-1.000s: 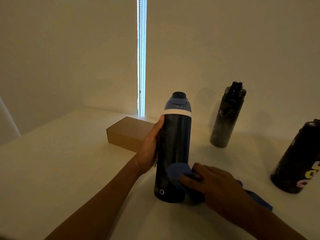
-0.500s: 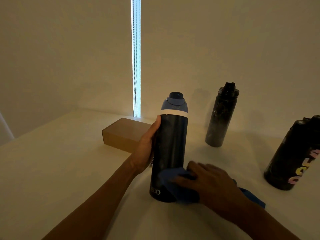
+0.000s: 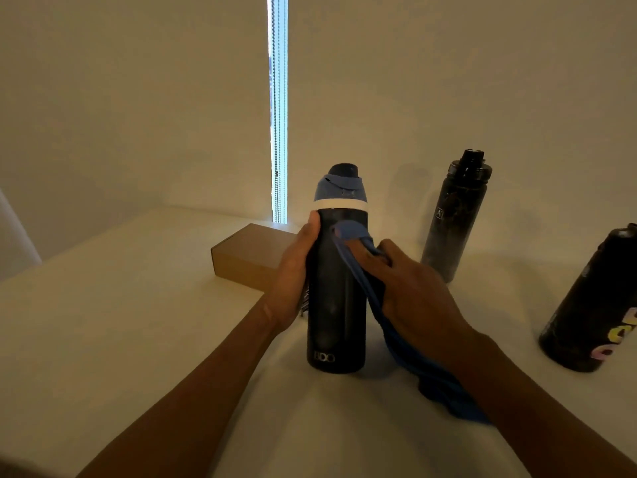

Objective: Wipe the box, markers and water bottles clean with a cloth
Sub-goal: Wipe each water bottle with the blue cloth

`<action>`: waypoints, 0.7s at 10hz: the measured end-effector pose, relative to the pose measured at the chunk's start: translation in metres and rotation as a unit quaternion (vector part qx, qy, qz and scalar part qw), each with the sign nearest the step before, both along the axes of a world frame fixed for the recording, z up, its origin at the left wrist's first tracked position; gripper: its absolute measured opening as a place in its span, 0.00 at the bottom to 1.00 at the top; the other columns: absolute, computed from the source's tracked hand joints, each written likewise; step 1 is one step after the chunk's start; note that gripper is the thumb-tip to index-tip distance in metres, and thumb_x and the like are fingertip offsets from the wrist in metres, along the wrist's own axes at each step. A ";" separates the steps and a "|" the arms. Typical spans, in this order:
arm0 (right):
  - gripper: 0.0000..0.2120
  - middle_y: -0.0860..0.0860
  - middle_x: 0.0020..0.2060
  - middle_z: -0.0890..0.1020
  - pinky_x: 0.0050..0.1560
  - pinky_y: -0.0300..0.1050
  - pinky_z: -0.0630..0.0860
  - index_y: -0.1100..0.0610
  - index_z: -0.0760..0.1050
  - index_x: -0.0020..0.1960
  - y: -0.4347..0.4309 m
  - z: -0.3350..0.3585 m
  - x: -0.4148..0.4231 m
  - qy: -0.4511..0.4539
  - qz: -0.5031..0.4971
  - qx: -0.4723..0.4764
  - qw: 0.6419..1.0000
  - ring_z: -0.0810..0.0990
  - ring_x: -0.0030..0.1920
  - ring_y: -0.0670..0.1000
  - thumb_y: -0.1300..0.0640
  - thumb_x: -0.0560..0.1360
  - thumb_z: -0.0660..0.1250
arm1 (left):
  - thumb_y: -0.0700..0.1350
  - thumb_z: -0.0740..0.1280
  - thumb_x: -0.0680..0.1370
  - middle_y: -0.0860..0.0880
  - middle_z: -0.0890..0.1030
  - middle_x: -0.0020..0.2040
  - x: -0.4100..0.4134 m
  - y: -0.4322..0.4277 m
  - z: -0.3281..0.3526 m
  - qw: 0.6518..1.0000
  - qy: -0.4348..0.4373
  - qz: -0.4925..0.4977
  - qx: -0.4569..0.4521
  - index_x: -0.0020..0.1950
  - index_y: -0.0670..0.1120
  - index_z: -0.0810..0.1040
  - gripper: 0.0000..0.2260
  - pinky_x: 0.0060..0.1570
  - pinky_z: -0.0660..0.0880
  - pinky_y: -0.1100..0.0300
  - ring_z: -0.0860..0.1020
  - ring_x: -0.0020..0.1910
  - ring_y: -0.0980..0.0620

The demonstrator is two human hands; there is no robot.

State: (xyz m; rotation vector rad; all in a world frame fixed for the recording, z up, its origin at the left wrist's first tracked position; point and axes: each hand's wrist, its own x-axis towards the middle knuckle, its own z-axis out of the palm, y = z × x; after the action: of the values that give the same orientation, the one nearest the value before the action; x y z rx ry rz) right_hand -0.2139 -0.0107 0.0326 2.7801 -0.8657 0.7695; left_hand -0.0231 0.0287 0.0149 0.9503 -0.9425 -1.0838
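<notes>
With my left hand (image 3: 293, 281) gripping the bottle (image 3: 336, 305) steady, I'd press the cloth (image 3: 349, 232), pinched in my right hand (image 3: 417, 298), along its whole side.

We saw a white table (image 3: 113, 326) in dim light, plain pale walls (image 3: 131, 98) behind it, and a narrow bright vertical gap (image 3: 281, 81) between them with bead chains (image 3: 274, 139) hanging down it. Pale slanted strip (image 3: 17, 229) at far left.
</notes>
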 end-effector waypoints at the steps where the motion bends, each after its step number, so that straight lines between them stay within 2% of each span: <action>1: 0.32 0.51 0.51 0.73 0.37 0.52 0.79 0.45 0.68 0.73 0.006 -0.021 -0.009 0.065 0.029 0.017 0.997 0.76 0.38 0.52 0.63 0.72 0.67 | 0.67 0.58 0.81 0.51 0.88 0.44 0.001 -0.004 0.004 0.999 -0.003 0.033 0.021 0.56 0.50 0.81 0.22 0.44 0.84 0.54 0.87 0.44 0.51; 2: 0.39 0.51 0.54 0.80 0.39 0.37 0.79 0.44 0.75 0.69 0.009 -0.039 -0.018 0.172 0.035 -0.041 0.984 0.82 0.40 0.48 0.49 0.59 0.82 | 0.62 0.55 0.84 0.51 0.88 0.44 -0.001 -0.007 0.000 0.999 0.019 0.039 0.018 0.58 0.50 0.80 0.21 0.40 0.84 0.56 0.88 0.44 0.51; 3: 0.34 0.50 0.62 0.75 0.50 0.43 0.77 0.39 0.64 0.74 0.018 -0.045 -0.026 0.233 0.103 0.033 0.966 0.80 0.53 0.50 0.52 0.72 0.73 | 0.62 0.55 0.84 0.50 0.88 0.43 -0.004 -0.002 -0.001 0.999 0.023 0.021 0.018 0.57 0.49 0.80 0.21 0.38 0.83 0.56 0.87 0.42 0.51; 4: 0.36 0.50 0.57 0.78 0.42 0.39 0.77 0.40 0.70 0.71 0.012 -0.047 -0.037 0.221 0.106 -0.034 0.969 0.81 0.46 0.48 0.55 0.67 0.76 | 0.69 0.66 0.77 0.41 0.85 0.59 -0.007 -0.001 -0.003 0.998 0.044 -0.035 0.003 0.69 0.43 0.78 0.34 0.54 0.82 0.48 0.84 0.57 0.43; 5: 0.27 0.51 0.55 0.75 0.41 0.37 0.78 0.44 0.74 0.68 -0.001 -0.042 -0.039 0.142 0.098 -0.072 0.982 0.78 0.45 0.47 0.48 0.68 0.71 | 0.72 0.56 0.79 0.36 0.77 0.69 -0.009 0.000 -0.008 0.993 0.077 -0.085 -0.004 0.77 0.43 0.72 0.39 0.70 0.73 0.39 0.77 0.67 0.37; 6: 0.24 0.50 0.50 0.74 0.41 0.40 0.75 0.47 0.74 0.69 -0.003 -0.012 -0.029 0.034 0.031 -0.028 0.999 0.71 0.40 0.48 0.57 0.75 0.57 | 0.66 0.49 0.84 0.43 0.83 0.65 -0.010 -0.002 -0.008 0.995 0.080 -0.055 0.006 0.72 0.47 0.76 0.31 0.61 0.81 0.48 0.82 0.64 0.42; 7: 0.29 0.52 0.51 0.72 0.37 0.49 0.74 0.47 0.64 0.75 -0.015 0.014 -0.016 -0.027 0.035 -0.058 0.997 0.73 0.39 0.52 0.62 0.75 0.57 | 0.61 0.50 0.86 0.47 0.87 0.56 -0.014 -0.002 -0.008 0.998 0.050 -0.032 0.005 0.64 0.50 0.80 0.24 0.53 0.83 0.54 0.86 0.55 0.48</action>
State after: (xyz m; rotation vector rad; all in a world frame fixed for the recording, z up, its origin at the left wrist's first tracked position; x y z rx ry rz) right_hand -0.2301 -0.0252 0.0467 2.7119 -0.7126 0.8802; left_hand -0.0369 0.0265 0.0067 0.8711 -0.8916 -1.1797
